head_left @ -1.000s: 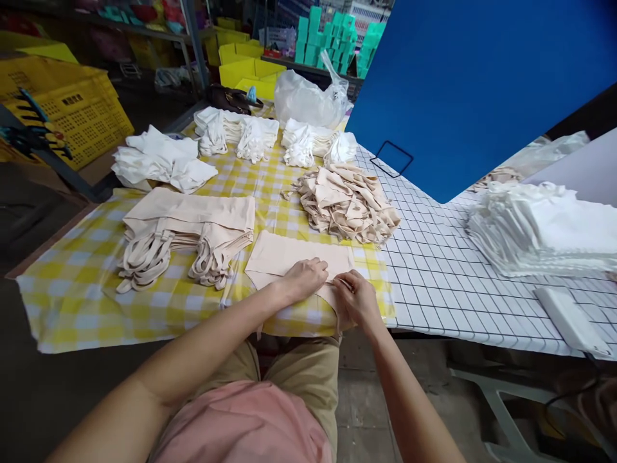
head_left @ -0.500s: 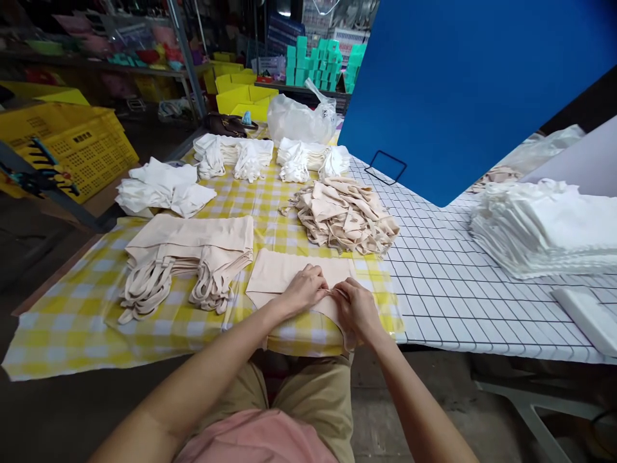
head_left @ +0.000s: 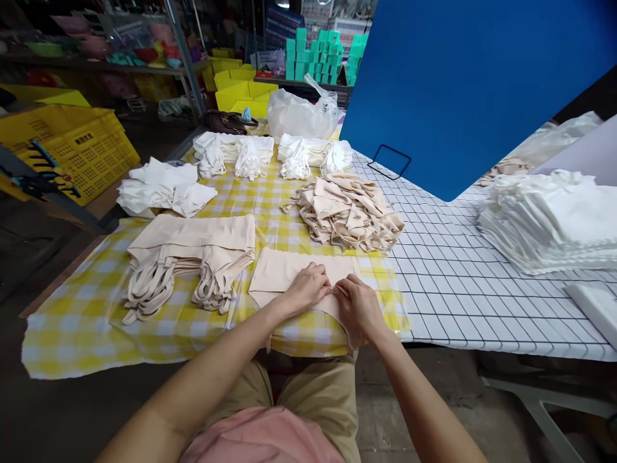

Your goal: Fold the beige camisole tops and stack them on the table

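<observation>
Beige cloth (head_left: 284, 270) lies flat on the yellow checked cover (head_left: 72, 321) at the near edge of the desk (head_left: 457, 302), right in front of the person. Both hands rest on its near right part, side by side and almost touching. The left hand (head_left: 308, 289) presses palm down with fingers curled, its grip narrow and pinching the cloth's edge; the right hand (head_left: 359, 308) sits just beside it, fingers bent, also pinching the same edge in a narrow grip. Left of the cloth, just apart from it, lies a flat beige stack (head_left: 193, 241) with its straps (head_left: 154, 289) trailing toward the desk's near edge. Behind the cloth sits a loose beige heap (head_left: 349, 212). Farther back are white pieces: 1 pile (head_left: 164, 186) at the left and 2 rows (head_left: 270, 151) near a clear plastic bag (head_left: 299, 116). To the right, the desk carries a white gridded cover, with a tall white stack (head_left: 549, 222) well apart from the hands. A blue board (head_left: 472, 83) stands behind it. Yellow crates (head_left: 77, 141) stand at the far left, and green boxes (head_left: 318, 51) are stacked at the back.
</observation>
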{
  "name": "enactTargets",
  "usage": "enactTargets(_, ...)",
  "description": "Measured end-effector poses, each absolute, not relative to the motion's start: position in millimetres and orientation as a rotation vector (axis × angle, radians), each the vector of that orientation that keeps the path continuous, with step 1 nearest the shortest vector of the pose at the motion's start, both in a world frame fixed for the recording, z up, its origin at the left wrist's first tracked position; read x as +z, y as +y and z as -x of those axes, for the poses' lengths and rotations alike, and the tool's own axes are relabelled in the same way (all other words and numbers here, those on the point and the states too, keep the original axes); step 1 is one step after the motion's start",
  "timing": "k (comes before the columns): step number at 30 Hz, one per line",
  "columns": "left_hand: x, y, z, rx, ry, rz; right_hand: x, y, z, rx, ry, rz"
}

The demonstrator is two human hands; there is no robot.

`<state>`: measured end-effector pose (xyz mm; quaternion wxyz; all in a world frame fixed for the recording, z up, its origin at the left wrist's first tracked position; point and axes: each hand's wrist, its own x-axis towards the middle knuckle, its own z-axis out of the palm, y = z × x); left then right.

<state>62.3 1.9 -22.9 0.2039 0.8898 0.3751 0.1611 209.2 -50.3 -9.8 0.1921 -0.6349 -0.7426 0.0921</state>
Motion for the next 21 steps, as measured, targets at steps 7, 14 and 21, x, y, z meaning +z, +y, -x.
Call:
enactTargets(7,-21.0,-0.9,-65.4,0.41,1.107,-2.492,-15.0,-48.8,-196.3,0.281,-1.958,1.689)
enactTargets(14,-20.2,-6.4,-53.6,0.495,1.001,-2.386,2.9,-84.3,-211.7,1.02,-1.195,1.55)
enactTargets(21,-14.3,-16.9,-30.2,0.463,0.805,-2.333,-0.6,-169.0,-215.6,0.837,-1.068,1.69)
